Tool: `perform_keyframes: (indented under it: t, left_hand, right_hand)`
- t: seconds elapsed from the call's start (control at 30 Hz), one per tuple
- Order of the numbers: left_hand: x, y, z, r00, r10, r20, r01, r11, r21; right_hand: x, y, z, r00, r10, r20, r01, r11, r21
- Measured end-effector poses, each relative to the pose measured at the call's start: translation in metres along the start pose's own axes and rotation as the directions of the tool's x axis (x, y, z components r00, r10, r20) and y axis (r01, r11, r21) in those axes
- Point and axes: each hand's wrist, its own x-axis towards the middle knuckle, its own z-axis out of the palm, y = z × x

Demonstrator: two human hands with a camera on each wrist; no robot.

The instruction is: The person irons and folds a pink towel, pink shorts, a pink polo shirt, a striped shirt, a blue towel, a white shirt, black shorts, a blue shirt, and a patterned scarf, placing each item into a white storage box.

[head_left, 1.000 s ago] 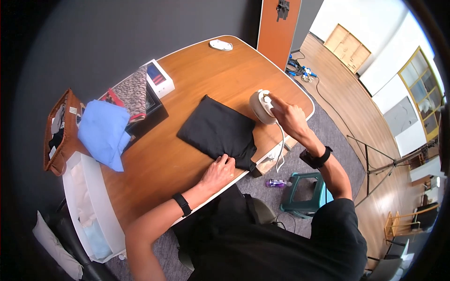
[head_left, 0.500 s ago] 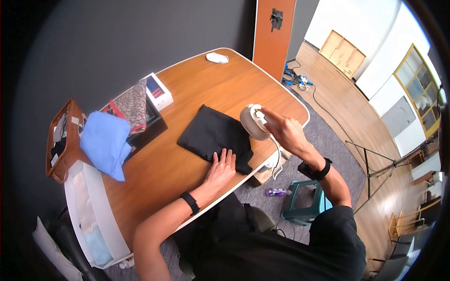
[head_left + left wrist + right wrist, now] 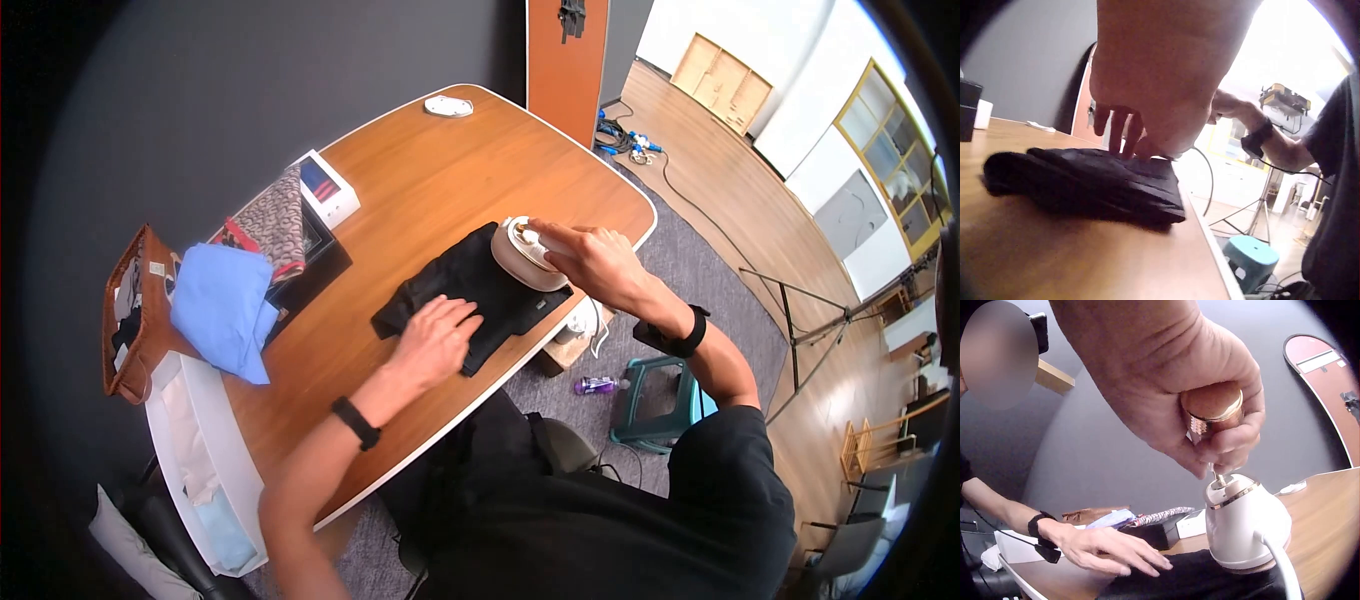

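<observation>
A folded black cloth garment (image 3: 455, 278) lies near the table's front edge. My right hand (image 3: 606, 268) grips the handle of a white handheld steam iron (image 3: 520, 268), whose body overlaps the right part of the cloth. In the right wrist view the iron (image 3: 1242, 528) shows rose-gold trim and a white cord, and its base is down at the black fabric. My left hand (image 3: 436, 340) is over the cloth's left part with its fingers spread. In the left wrist view its fingertips come down right at the top of the cloth (image 3: 1085, 184).
On the left stand a wicker basket (image 3: 125, 310), a folded blue cloth (image 3: 222, 300), a dark box (image 3: 318, 262) and a white open box (image 3: 205, 490). A white box (image 3: 335, 195) and a white pad (image 3: 448, 106) lie farther back. A green stool (image 3: 650, 405) stands below the front edge.
The iron has moved left from beside the garment to over its right part. My left hand has shifted left and back from the front corner, and the cloth's outline has changed.
</observation>
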Motion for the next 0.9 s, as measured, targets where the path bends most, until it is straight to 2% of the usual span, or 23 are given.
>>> perform_keyframes:
  t: [0.1, 0.2, 0.3, 0.47, 0.57, 0.7, 0.8, 0.9]
  left_hand:
    - [0.013, 0.025, 0.024, 0.983, -0.137, 0.121, 0.13, 0.99, 0.061]
    - [0.009, 0.03, 0.044, 0.957, -0.209, 0.199, 0.19, 0.975, 0.113]
    - [0.005, 0.03, 0.052, 0.935, -0.236, 0.266, 0.203, 0.968, 0.145]
    - [0.0, 0.029, 0.056, 0.942, -0.231, 0.241, 0.206, 0.97, 0.126]
    - [0.002, 0.03, 0.054, 0.937, -0.235, 0.259, 0.213, 0.971, 0.111]
    - [0.004, 0.03, 0.052, 0.928, -0.237, 0.287, 0.212, 0.97, 0.117]
    - [0.003, 0.03, 0.055, 0.94, -0.198, 0.277, 0.172, 0.978, 0.114]
    - [-0.001, 0.034, 0.049, 0.941, -0.173, 0.292, 0.146, 0.983, 0.112]
  right_hand:
    - [0.007, 0.008, 0.016, 0.996, -0.074, -0.047, 0.074, 0.997, 0.002]
    - [0.009, 0.011, 0.032, 0.994, -0.109, -0.005, 0.109, 0.994, 0.018]
    - [0.003, 0.013, 0.035, 0.997, -0.055, 0.047, 0.054, 0.998, 0.011]
    - [-0.01, 0.009, 0.02, 0.985, 0.103, 0.135, -0.098, 0.994, -0.045]
    - [-0.005, 0.021, 0.015, 0.979, 0.119, 0.166, -0.107, 0.991, -0.08]
    - [0.011, 0.015, -0.006, 0.997, 0.057, 0.059, -0.054, 0.998, -0.042]
    - [0.027, 0.003, 0.002, 0.999, 0.037, 0.004, -0.036, 0.997, -0.066]
    - [0.036, -0.004, 0.018, 0.998, -0.023, 0.051, 0.025, 0.999, -0.026]
